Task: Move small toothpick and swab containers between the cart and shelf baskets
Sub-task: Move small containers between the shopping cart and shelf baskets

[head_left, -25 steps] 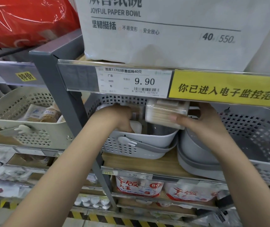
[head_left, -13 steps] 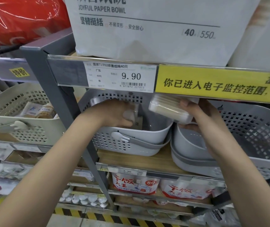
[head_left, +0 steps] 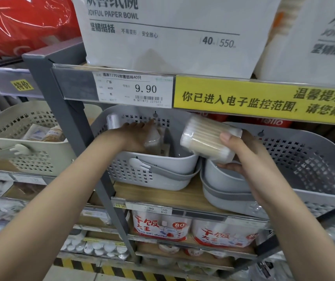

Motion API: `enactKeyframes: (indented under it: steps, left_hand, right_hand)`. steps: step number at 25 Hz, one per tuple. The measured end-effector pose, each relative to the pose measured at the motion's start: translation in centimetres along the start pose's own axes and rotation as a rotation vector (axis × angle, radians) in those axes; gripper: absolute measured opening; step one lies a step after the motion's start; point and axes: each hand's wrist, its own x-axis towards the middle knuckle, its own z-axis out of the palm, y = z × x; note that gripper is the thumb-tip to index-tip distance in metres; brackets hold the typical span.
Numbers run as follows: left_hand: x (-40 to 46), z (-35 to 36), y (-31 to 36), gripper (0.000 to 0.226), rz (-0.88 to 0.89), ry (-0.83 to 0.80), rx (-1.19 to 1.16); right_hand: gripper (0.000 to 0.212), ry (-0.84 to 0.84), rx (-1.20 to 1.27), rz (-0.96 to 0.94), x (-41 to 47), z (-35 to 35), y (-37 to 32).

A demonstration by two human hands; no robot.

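My right hand (head_left: pixel 241 157) grips a clear box of wooden-stick cotton swabs (head_left: pixel 209 139), tilted, in the air between two grey shelf baskets. My left hand (head_left: pixel 136 136) reaches inside the middle grey perforated basket (head_left: pixel 162 165) and is closed around a small clear container (head_left: pixel 152 137). A white cylindrical container (head_left: pixel 112 122) stands at that basket's back left. More small packets lie in the basket beside my left hand, partly hidden by it.
A beige basket (head_left: pixel 30 159) with small containers sits on the left shelf. A larger grey basket (head_left: pixel 304 169) stands on the right. A grey shelf post (head_left: pixel 71 122) separates the sections. The upper shelf edge with a price tag (head_left: pixel 134 89) hangs low overhead. Paper bowl packs lie below.
My right hand has pulled the swab box back out from under the shelf edge and tilted it. My left hand has lifted a small clear container inside the middle basket.
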Motion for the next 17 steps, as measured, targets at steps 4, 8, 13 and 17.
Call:
enactKeyframes:
  steps: [4, 8, 13, 17]
  left_hand:
    - [-1.0, -0.8, -0.3, 0.073, 0.052, 0.102, -0.212]
    - [-3.7, -1.9, 0.8, 0.072, 0.054, 0.448, -0.439]
    - [-9.1, -1.2, 0.8, 0.073, 0.099, 0.748, -0.677]
    - [-13.8, -0.1, 1.1, 0.088, 0.207, 0.826, -0.824]
  right_hand:
    - [0.058, -0.002, -0.011, -0.048, -1.3, -0.3, -0.3]
    - [0.065, 0.053, -0.022, -0.082, -2.5, 0.3, -0.8]
    - [0.07, 0.164, -0.012, -0.095, -5.2, 1.5, -1.1]
    - [0.067, 0.257, 0.062, -0.143, -8.9, 1.8, -0.7]
